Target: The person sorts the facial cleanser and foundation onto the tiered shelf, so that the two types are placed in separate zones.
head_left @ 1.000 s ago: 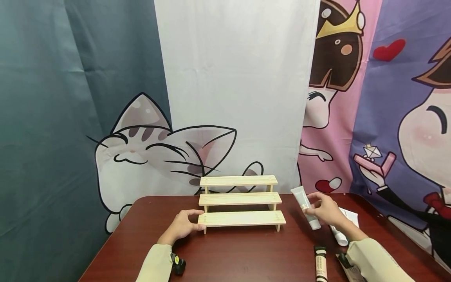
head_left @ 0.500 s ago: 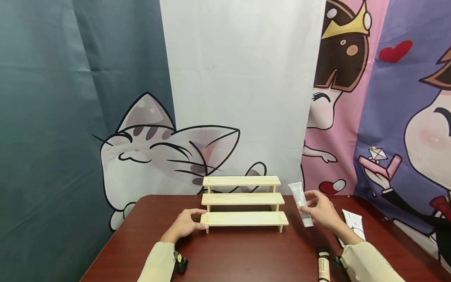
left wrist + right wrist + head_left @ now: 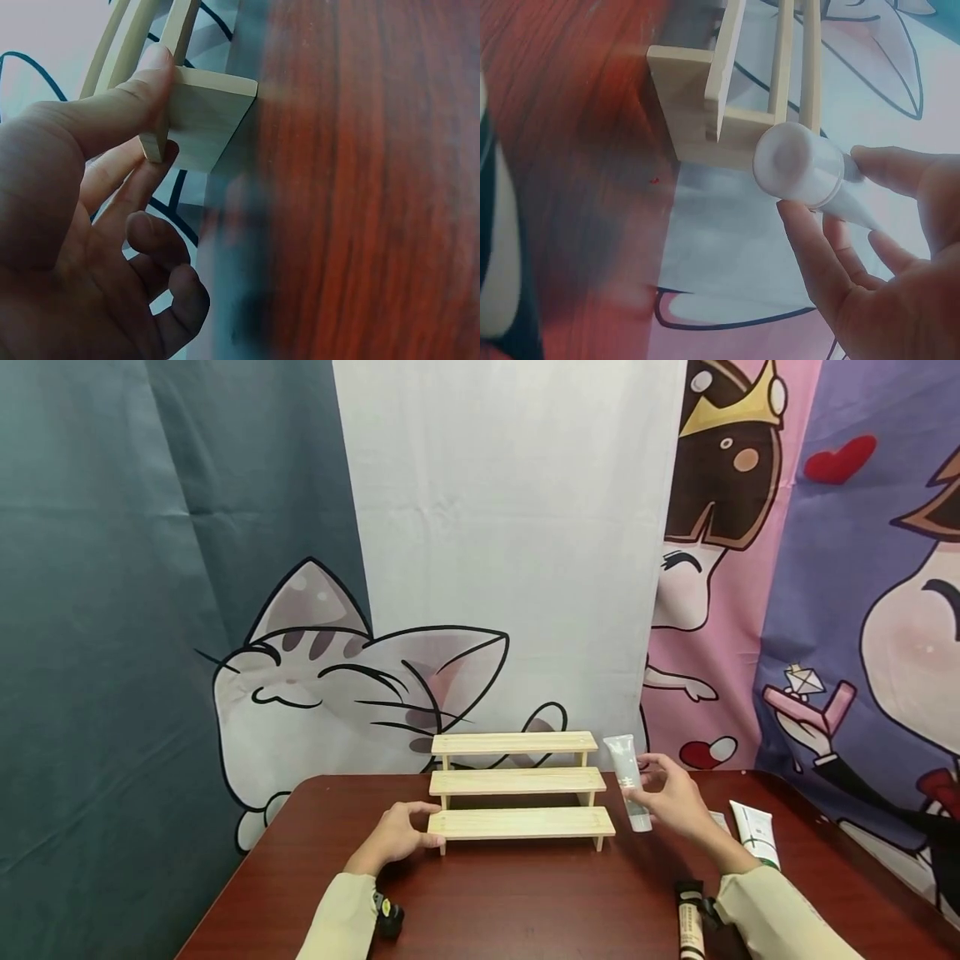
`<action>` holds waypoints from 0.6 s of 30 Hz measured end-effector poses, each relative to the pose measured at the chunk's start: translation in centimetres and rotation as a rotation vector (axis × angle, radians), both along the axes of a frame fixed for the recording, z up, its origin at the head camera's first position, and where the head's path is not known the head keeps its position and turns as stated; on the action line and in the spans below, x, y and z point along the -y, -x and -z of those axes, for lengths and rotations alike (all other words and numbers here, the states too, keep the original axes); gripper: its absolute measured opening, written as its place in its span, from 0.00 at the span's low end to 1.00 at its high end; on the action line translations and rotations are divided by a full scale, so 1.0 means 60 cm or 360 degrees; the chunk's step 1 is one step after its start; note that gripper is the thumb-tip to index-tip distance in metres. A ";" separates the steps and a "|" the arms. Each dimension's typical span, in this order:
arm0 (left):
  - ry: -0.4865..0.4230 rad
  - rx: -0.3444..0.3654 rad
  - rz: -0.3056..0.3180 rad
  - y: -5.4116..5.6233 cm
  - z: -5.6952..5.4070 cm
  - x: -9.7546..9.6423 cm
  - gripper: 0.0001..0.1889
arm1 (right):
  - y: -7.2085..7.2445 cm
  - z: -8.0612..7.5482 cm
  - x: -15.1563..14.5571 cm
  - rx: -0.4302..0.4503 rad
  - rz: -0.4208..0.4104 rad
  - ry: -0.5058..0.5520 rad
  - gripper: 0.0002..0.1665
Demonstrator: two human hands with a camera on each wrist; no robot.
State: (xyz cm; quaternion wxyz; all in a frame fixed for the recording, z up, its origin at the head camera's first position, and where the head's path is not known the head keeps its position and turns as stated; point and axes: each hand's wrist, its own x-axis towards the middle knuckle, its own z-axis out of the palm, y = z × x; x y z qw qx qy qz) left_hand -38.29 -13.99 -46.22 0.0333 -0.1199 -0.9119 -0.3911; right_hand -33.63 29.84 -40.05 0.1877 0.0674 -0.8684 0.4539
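A three-step wooden display rack stands on the dark red table. My left hand pinches the left end of its lowest shelf; in the left wrist view the thumb lies on one face of the shelf board and fingers are behind it. Off the rack's right side, my right hand holds a white squeeze tube between thumb and fingers, cap down and slightly tilted, above the table. The right wrist view shows its round white cap facing the camera, close to the rack's end.
A white tube with a green band lies on the table at right, beyond my right forearm. Nearer lies a cream tube with a black end, beside the right sleeve. A printed curtain hangs behind the table.
My right hand has carried the white tube left and slightly up toward the rack, turning it more upright. My left hand keeps its grip on the lowest shelf.
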 end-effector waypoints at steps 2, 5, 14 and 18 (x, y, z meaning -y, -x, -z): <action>-0.0006 0.0011 -0.0002 -0.002 0.002 0.000 0.26 | 0.002 0.000 0.005 -0.0004 -0.0002 0.0001 0.34; -0.0016 0.0023 -0.0002 -0.002 0.002 0.000 0.26 | 0.007 -0.002 0.014 -0.0002 -0.0009 -0.0002 0.35; -0.0018 0.0056 -0.0011 0.000 -0.002 -0.004 0.26 | 0.026 -0.015 0.051 0.0008 -0.0075 0.0078 0.38; -0.0019 0.0052 -0.0026 0.000 -0.002 -0.002 0.26 | 0.035 -0.017 0.073 0.0012 -0.0102 0.0131 0.38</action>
